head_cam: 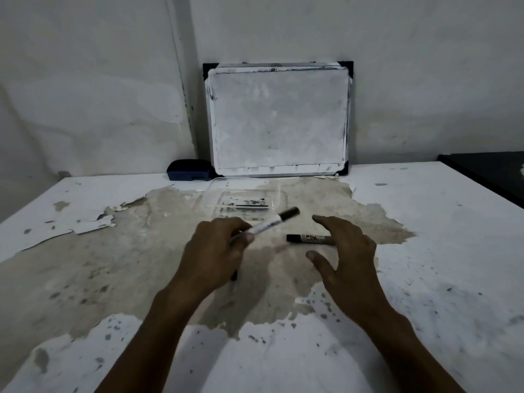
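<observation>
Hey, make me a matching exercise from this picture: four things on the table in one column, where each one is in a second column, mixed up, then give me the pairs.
Things:
1. white marker
2. dark marker
3. whiteboard
4. blue eraser

Places:
A. leaning against the wall
B. lying on the table beside the right hand
C. gripped in the left hand
D. on the table by the whiteboard's lower left corner

Pairs: 1-C, 2-B, 3-A, 4-D
</observation>
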`<act>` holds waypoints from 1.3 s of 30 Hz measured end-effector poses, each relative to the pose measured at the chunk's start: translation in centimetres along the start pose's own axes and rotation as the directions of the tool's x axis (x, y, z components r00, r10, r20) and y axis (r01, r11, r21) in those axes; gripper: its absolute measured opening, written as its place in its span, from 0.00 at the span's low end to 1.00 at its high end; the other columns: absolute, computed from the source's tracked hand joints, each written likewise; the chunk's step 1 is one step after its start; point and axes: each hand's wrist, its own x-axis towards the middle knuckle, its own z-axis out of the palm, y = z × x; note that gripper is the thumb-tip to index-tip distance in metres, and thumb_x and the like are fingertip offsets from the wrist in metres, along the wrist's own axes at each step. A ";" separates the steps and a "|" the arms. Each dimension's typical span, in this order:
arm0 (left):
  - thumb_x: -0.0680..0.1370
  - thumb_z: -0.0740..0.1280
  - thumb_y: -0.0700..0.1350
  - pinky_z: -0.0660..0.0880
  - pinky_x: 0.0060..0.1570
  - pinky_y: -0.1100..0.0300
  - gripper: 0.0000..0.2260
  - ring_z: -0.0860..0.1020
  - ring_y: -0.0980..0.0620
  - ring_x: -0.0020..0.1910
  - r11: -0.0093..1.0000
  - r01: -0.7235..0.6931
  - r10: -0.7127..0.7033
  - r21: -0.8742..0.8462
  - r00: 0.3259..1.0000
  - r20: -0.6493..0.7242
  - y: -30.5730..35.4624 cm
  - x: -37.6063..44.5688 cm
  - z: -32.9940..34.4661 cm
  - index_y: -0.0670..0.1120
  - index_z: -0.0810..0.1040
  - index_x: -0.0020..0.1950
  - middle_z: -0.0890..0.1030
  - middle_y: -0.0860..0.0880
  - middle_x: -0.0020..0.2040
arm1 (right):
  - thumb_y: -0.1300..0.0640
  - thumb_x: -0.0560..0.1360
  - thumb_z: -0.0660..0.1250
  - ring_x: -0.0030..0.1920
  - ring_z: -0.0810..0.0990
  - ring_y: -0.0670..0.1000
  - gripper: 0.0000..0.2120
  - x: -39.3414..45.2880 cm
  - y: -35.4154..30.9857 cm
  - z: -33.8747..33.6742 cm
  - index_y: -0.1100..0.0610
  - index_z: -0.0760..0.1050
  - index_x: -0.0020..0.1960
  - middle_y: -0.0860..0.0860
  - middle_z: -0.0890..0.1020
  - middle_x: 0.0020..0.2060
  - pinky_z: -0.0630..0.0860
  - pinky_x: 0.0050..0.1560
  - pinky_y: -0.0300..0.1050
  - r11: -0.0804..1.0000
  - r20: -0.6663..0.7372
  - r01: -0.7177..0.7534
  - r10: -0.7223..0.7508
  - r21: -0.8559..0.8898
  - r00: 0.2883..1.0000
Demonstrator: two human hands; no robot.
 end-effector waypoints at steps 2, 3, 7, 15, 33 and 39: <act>0.78 0.67 0.48 0.81 0.41 0.49 0.09 0.82 0.50 0.37 0.989 0.136 -0.131 0.057 0.988 -0.081 -2.2 -0.3 -1.0 0.46 0.82 0.53 0.85 0.48 0.41 | 0.58 0.73 0.70 0.64 0.72 0.53 0.22 0.3 1.1 0.3 0.50 0.71 0.65 0.50 0.76 0.62 0.65 0.64 0.54 0.996 0.045 -0.054 0.058 -0.077 0.997; 0.78 0.67 0.49 0.81 0.39 0.49 0.09 0.82 0.49 0.35 0.975 0.208 -0.198 0.078 0.973 -0.116 -3.2 -0.6 -1.5 0.45 0.81 0.52 0.85 0.47 0.40 | 0.59 0.73 0.70 0.63 0.73 0.55 0.20 0.5 1.5 0.5 0.51 0.72 0.64 0.51 0.76 0.61 0.67 0.64 0.56 0.991 0.071 -0.072 0.080 -0.114 0.994; 0.75 0.69 0.49 0.76 0.29 0.58 0.09 0.77 0.50 0.29 0.873 0.419 -0.381 0.247 0.905 -0.188 -5.6 -2.5 -2.6 0.44 0.81 0.46 0.81 0.47 0.34 | 0.59 0.76 0.66 0.68 0.69 0.58 0.19 1.5 2.5 1.3 0.54 0.71 0.67 0.55 0.74 0.67 0.65 0.67 0.58 0.954 0.121 -0.098 0.137 -0.283 0.983; 0.74 0.68 0.51 0.65 0.24 0.62 0.14 0.73 0.52 0.26 0.801 0.494 -0.437 0.337 0.868 -0.235 -5.9 -3.5 -1.5 0.44 0.78 0.32 0.76 0.48 0.28 | 0.65 0.76 0.62 0.60 0.76 0.59 0.16 1.5 3.1 2.2 0.56 0.75 0.63 0.55 0.80 0.56 0.60 0.68 0.60 0.914 0.099 -0.122 0.173 -0.388 0.980; 0.74 0.71 0.51 0.72 0.45 0.58 0.18 0.78 0.46 0.52 0.948 0.277 -0.220 0.154 0.925 -0.309 -3.4 -3.4 -1.3 0.42 0.80 0.60 0.81 0.42 0.54 | 0.65 0.75 0.68 0.37 0.83 0.50 0.10 0.8 -1.8 0.3 0.56 0.79 0.54 0.54 0.86 0.40 0.79 0.36 0.39 0.822 0.141 -0.221 0.172 0.525 0.975; 0.75 0.70 0.47 0.76 0.39 0.62 0.09 0.82 0.60 0.42 0.695 0.304 -0.185 -0.651 0.951 0.247 1.7 -1.9 1.1 0.47 0.85 0.53 0.87 0.50 0.46 | 0.63 0.75 0.67 0.29 0.80 0.54 0.08 0.6 -3.8 -0.3 0.61 0.75 0.54 0.62 0.85 0.36 0.77 0.29 0.44 0.525 0.392 -0.404 0.139 0.749 0.909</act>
